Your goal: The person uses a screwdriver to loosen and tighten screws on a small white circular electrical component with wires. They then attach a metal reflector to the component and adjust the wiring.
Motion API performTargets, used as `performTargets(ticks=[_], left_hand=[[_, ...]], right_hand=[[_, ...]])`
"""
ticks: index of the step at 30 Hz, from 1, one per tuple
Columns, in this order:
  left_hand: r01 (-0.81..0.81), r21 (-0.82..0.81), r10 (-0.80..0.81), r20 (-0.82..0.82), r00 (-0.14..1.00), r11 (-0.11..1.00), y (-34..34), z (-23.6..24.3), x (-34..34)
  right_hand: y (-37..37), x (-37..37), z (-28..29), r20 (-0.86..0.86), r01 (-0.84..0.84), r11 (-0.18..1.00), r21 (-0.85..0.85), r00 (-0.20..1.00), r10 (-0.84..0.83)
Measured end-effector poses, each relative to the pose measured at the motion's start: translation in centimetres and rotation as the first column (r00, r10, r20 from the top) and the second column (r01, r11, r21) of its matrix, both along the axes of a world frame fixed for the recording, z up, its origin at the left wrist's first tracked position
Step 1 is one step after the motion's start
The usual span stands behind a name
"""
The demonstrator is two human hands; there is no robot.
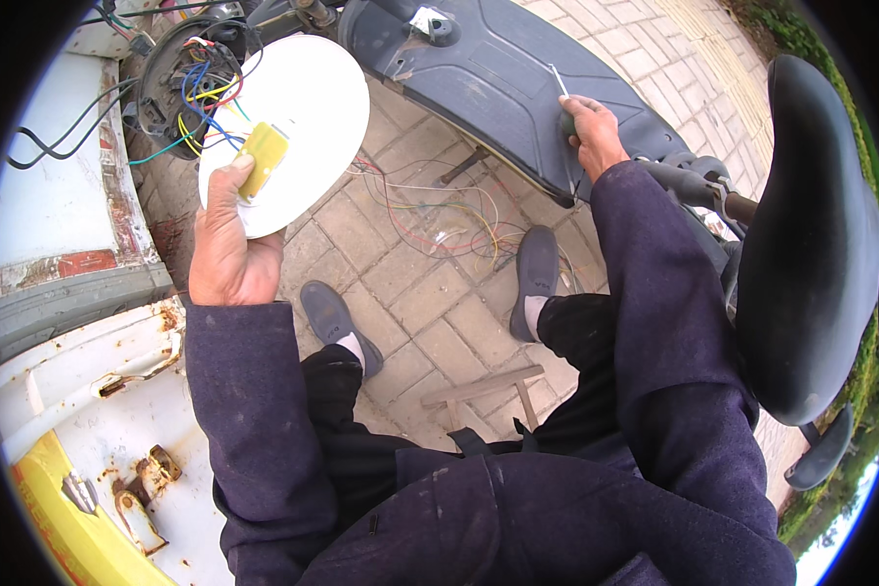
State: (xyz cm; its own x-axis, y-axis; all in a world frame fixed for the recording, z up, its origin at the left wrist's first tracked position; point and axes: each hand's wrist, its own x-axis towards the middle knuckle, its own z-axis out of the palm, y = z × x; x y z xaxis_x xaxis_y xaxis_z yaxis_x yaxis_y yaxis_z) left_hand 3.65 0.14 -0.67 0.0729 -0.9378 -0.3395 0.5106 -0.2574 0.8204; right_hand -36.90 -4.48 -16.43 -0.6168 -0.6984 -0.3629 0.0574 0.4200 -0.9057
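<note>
Left hand (230, 256) pinches a yellow block (268, 159) against a white oval panel (317, 107); right hand (596, 135) grips a screwdriver (558, 81); tugging could strain far-left wires (197, 88).

Pale brick paving (400, 337) covers the ground, and a small wooden stool (498, 383) stands low on it near the bottom middle. Along the left side is a white panel (44, 186) with worn red patches at its edge; below it runs a grey strip (68, 296). Farther down lies a white, rust-stained surface (197, 523) bearing a rusty bracket (158, 471), with a yellow edge (54, 503) beside it. On the right are a long black seat (811, 244), a smaller black pad (822, 451) and green plants (801, 27).
</note>
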Motion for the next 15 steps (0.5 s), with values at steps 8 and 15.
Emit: performTargets(ticks=[8, 15], left_hand=[[0.014, -0.062, -0.02, -0.091, 0.996, 0.998, 0.0, -0.3, -0.5], [-0.079, -0.073, 0.061, -0.227, 0.972, 0.994, -1.1, -1.0, -2.1]], right_hand=[[0.0, 0.1, 1.4, 0.084, -0.013, 1.0, 0.011, 0.996, 0.012], [2.6, 4.3, 6.6, 0.225, -0.186, 0.973, -0.136, 0.951, 0.213]])
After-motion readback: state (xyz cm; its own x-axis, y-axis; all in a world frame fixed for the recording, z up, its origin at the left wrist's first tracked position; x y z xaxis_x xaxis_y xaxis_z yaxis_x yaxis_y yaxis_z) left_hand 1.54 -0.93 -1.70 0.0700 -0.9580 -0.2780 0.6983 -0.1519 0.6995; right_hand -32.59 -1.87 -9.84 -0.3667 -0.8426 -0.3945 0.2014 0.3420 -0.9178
